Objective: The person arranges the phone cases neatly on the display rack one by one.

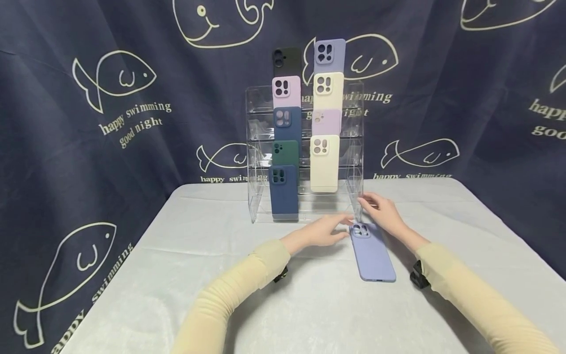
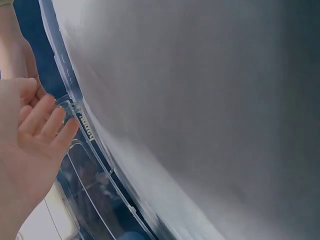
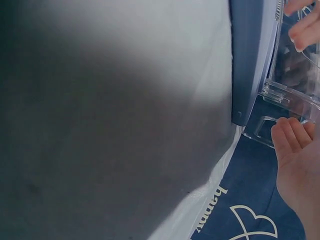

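A periwinkle phone case (image 1: 373, 253) lies on the white cloth, its camera cutouts toward the display stand. My left hand (image 1: 325, 231) is beside the case's upper left corner, fingers loosely extended; contact there is hard to tell. Beyond the case, my right hand (image 1: 382, 211) is at the lower right corner of the clear stand (image 1: 360, 196), fingers slightly bent. The right wrist view shows the right hand (image 3: 300, 165) with its fingers together beside the stand's clear side, gripping nothing visible. The left hand (image 2: 35, 150) appears palm-on in the left wrist view, holding nothing.
Two columns of phone cases stand on the tiered stand. On the left, a dark blue case (image 1: 284, 191) is lowest, below a green case (image 1: 285, 152). A cream case (image 1: 324, 169) is lowest on the right. A dark blue fish-print curtain (image 1: 146, 162) hangs behind.
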Motion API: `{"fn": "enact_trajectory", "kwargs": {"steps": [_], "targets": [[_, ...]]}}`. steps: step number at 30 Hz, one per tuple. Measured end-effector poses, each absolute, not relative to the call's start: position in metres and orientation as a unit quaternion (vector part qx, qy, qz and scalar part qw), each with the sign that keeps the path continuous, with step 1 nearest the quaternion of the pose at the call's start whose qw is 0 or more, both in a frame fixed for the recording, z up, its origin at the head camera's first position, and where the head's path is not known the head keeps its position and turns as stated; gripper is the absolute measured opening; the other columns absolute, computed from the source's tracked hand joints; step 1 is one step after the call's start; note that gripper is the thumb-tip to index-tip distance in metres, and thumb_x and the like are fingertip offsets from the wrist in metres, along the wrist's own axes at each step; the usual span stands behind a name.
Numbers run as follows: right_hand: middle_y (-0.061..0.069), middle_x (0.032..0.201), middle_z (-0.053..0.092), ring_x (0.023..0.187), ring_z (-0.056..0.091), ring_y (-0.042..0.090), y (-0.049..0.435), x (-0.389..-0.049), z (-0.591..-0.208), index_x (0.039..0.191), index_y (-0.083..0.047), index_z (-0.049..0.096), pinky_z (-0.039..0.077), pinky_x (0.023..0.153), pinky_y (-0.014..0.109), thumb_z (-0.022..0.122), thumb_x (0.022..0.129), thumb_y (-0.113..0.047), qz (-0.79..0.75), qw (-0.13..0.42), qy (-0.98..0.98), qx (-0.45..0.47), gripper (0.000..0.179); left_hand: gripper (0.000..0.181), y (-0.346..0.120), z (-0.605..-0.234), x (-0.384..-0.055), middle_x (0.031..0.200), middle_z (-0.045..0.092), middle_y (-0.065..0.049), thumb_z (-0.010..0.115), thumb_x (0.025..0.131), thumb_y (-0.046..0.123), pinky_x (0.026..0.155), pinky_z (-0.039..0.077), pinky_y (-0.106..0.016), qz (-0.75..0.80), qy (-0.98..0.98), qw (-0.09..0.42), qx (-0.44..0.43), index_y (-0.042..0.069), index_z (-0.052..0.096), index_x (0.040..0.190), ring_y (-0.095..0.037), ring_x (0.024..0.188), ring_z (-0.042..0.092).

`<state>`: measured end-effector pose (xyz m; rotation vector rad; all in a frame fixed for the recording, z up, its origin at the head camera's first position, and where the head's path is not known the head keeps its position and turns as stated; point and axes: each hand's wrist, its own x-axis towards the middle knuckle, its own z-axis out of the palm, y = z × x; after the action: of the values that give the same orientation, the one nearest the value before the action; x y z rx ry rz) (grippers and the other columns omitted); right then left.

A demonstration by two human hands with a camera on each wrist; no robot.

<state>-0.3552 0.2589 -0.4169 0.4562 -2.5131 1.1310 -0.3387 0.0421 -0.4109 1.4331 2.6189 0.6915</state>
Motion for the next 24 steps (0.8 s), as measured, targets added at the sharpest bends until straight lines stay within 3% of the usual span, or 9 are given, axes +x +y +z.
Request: {"fn": "enact_trajectory", "kwargs": {"steps": [2, 4, 9, 11, 15, 24], "targets": [[0.027, 0.115, 0.062, 0.1, 0.062, 0.043, 0.2582, -0.3549, -0.4166, 0.122, 0.007, 0.055, 0.051, 0.089, 0.05, 0.053, 0.096, -0.026, 0.398, 0.175, -0.886, 0.162, 0.042, 0.048, 0.0418, -0.4128, -0.3384, 0.133, 0.056, -0.004, 0.05, 0.096, 0.012, 0.112, 0.03, -0.02, 0.226, 0.844, 0.048, 0.485, 0.006, 0.035, 0.141, -0.015, 0.128, 0.048], [0.027, 0.114, 0.062, 0.099, 0.063, 0.043, 0.2579, -0.3546, -0.4167, 0.122, 0.007, 0.055, 0.051, 0.089, 0.05, 0.053, 0.096, -0.026, 0.395, 0.176, -0.887, 0.162, 0.042, 0.049, 0.0418, -0.4151, -0.3381, 0.135, 0.055, -0.004, 0.048, 0.095, 0.007, 0.108, 0.034, -0.018, 0.219, 0.837, 0.065, 0.498, 0.007, 0.035, 0.142, -0.016, 0.118, 0.055], [0.027, 0.114, 0.062, 0.099, 0.063, 0.043, 0.2573, -0.3541, -0.4164, 0.122, 0.007, 0.055, 0.051, 0.089, 0.051, 0.052, 0.097, -0.026, 0.392, 0.18, -0.888, 0.161, 0.042, 0.053, 0.044, -0.4187, -0.3374, 0.139, 0.051, 0.001, 0.042, 0.092, -0.001, 0.095, 0.039, -0.013, 0.195, 0.842, 0.104, 0.493, 0.013, 0.037, 0.142, -0.012, 0.104, 0.055], [0.027, 0.113, 0.062, 0.099, 0.063, 0.043, 0.2571, -0.3541, -0.416, 0.121, 0.007, 0.055, 0.051, 0.089, 0.05, 0.052, 0.097, -0.026, 0.391, 0.185, -0.887, 0.163, 0.041, 0.051, 0.045, -0.4186, -0.337, 0.138, 0.052, 0.002, 0.04, 0.092, -0.004, 0.101, 0.037, -0.013, 0.197, 0.843, 0.104, 0.489, 0.012, 0.04, 0.14, -0.01, 0.118, 0.051], [0.027, 0.112, 0.063, 0.099, 0.063, 0.042, 0.2561, -0.3541, -0.4161, 0.121, 0.008, 0.056, 0.051, 0.088, 0.05, 0.053, 0.096, -0.024, 0.391, 0.191, -0.885, 0.164, 0.041, 0.048, 0.0441, -0.4182, -0.3372, 0.133, 0.057, -0.003, 0.038, 0.09, -0.008, 0.108, 0.033, -0.015, 0.231, 0.836, 0.111, 0.484, 0.007, 0.044, 0.135, -0.014, 0.128, 0.048], [0.027, 0.113, 0.063, 0.099, 0.063, 0.042, 0.2563, -0.3546, -0.4164, 0.12, 0.007, 0.056, 0.051, 0.088, 0.049, 0.053, 0.096, -0.024, 0.394, 0.192, -0.883, 0.169, 0.039, 0.034, 0.0412, -0.4163, -0.3387, 0.11, 0.068, -0.004, 0.044, 0.091, -0.006, 0.094, 0.042, -0.008, 0.279, 0.831, 0.104, 0.47, 0.006, 0.054, 0.122, -0.011, 0.11, 0.06]]}}
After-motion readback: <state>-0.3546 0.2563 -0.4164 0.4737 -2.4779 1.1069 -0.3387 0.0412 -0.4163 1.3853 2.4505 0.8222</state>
